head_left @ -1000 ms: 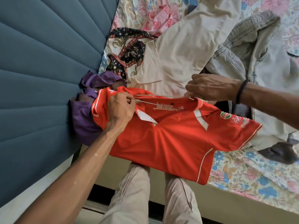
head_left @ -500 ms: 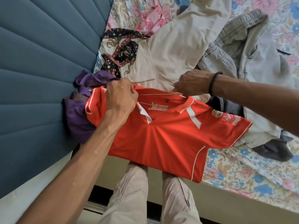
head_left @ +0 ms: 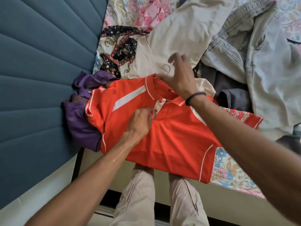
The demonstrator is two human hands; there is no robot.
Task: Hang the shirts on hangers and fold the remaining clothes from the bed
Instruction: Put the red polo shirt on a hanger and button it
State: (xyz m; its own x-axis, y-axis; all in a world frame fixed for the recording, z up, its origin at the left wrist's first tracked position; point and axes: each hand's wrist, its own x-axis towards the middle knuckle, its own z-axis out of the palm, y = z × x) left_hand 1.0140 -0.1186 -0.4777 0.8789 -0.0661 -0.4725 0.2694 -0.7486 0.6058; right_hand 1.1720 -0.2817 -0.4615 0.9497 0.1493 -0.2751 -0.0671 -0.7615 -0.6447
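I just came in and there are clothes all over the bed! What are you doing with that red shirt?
A person is putting the red polo shirt onto a thin wire hanger, whose hook pokes out past the collar. The left hand presses on the shirt's chest by the buttons, and the right hand is at the collar near the hook. A purple shirt, a cream shirt and a grey striped shirt lie on the flowery bedsheet.

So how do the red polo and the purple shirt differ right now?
The red polo lies spread flat at the bed's edge; the purple shirt is bunched against the headboard. Both hands work the red polo, left hand pressing its chest, right hand at the collar by the hanger hook; neither touches the purple shirt. Both are solid-coloured.
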